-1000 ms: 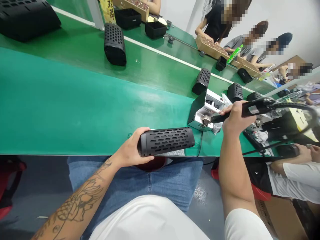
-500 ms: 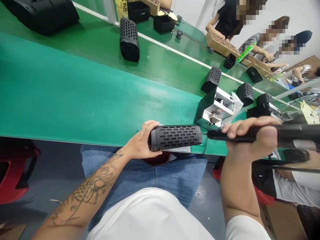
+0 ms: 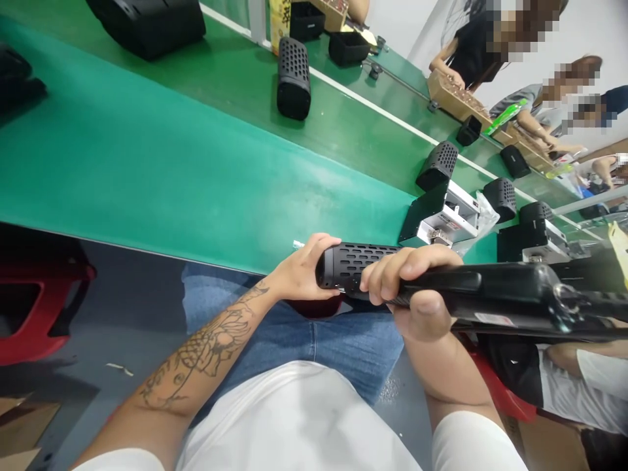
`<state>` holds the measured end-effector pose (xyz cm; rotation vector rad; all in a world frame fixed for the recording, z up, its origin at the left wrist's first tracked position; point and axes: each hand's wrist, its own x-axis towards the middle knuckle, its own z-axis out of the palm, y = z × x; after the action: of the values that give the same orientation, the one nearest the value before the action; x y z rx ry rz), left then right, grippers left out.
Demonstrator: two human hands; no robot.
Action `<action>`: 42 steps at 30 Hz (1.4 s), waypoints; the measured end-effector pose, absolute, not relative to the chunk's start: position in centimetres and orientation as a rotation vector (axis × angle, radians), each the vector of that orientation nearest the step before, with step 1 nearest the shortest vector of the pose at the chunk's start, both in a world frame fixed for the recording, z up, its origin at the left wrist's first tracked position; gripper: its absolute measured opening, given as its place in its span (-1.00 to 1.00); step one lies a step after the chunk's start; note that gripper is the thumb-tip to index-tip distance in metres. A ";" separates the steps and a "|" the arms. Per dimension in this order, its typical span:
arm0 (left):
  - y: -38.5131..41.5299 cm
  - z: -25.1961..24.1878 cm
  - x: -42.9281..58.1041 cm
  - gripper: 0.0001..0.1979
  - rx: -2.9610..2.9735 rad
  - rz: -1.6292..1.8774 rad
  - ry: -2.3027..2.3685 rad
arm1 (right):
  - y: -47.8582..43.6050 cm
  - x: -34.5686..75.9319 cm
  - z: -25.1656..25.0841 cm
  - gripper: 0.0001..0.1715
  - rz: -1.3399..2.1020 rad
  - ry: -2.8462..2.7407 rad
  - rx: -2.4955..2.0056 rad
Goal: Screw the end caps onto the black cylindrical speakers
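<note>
A black speaker housing [image 3: 356, 258] with rows of slots lies on its side at the near table edge. My left hand [image 3: 310, 269] grips its left end, thumb and fingers on opposite sides. My right hand [image 3: 417, 281] is wrapped round a black electric screwdriver [image 3: 495, 288], held nearly level and pointing left. The hand and tool cover the housing's right part. The screwdriver's tip appears to be at the housing's near side, close to its left end; whether a screw is there I cannot tell.
A screw feeder [image 3: 444, 219] stands right of the housing. Beyond the green mat [image 3: 235, 196], another perforated housing [image 3: 294, 78] and several more stand along the green line. Co-workers sit at the far side, and a red stool [image 3: 44, 314] is at lower left.
My right hand has brought the screwdriver left, from beyond the housing's right end to over its near side. My left hand keeps its grip. The whole view has shifted slightly.
</note>
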<state>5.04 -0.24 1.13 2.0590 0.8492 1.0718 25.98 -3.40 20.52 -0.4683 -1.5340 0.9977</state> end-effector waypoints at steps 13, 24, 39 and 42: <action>-0.4 2.2 5.4 0.14 1.989 1.033 0.890 | -3.0 26.5 17.1 -0.67 1.132 -1.646 -0.493; -0.4 0.6 5.5 0.13 2.073 1.088 0.974 | -2.8 25.6 16.7 -0.30 1.284 -1.688 -0.671; -16.4 -4.0 10.7 0.08 2.650 0.905 0.786 | 7.5 44.8 19.9 -0.51 0.184 -1.108 -1.107; -12.1 1.1 11.9 -0.27 2.716 0.763 0.462 | 8.9 46.7 17.7 -0.44 0.231 -1.096 -1.091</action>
<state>11.85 -12.10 1.14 2.7161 0.4625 0.7628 46.71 8.91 17.71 -1.0906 -1.0958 0.2308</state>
